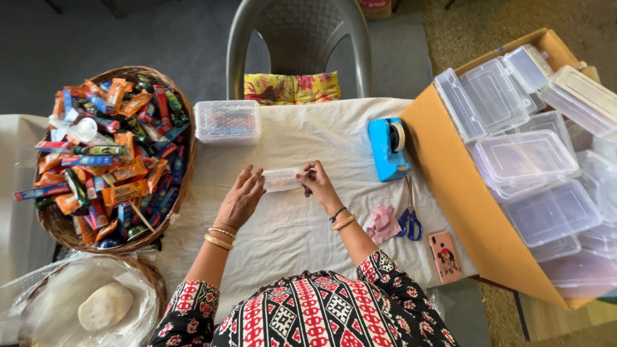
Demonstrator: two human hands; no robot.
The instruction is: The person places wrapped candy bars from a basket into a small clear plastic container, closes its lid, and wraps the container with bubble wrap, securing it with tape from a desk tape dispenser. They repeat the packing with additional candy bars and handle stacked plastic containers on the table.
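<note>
A small clear plastic box [281, 179] with reddish contents lies on the white cloth of the table [302, 225]. My left hand [241, 198] rests on its left end with the fingers spread over it. The right end is pinched by the fingers of my right hand [317, 182]. Both wrists wear bangles. A second clear lidded box [227, 120], filled with colourful items, stands farther back on the cloth.
A wicker basket [109, 157] heaped with colourful wrapped packets sits at left. Lower left, another basket [90, 302] holds plastic and a pale round lump. A blue tape dispenser [388, 148], scissors [409, 215], pink cloth [383, 223] and phone [445, 256] lie right. A cardboard carton [463, 193] holds several empty clear boxes. A grey chair [299, 48] stands behind.
</note>
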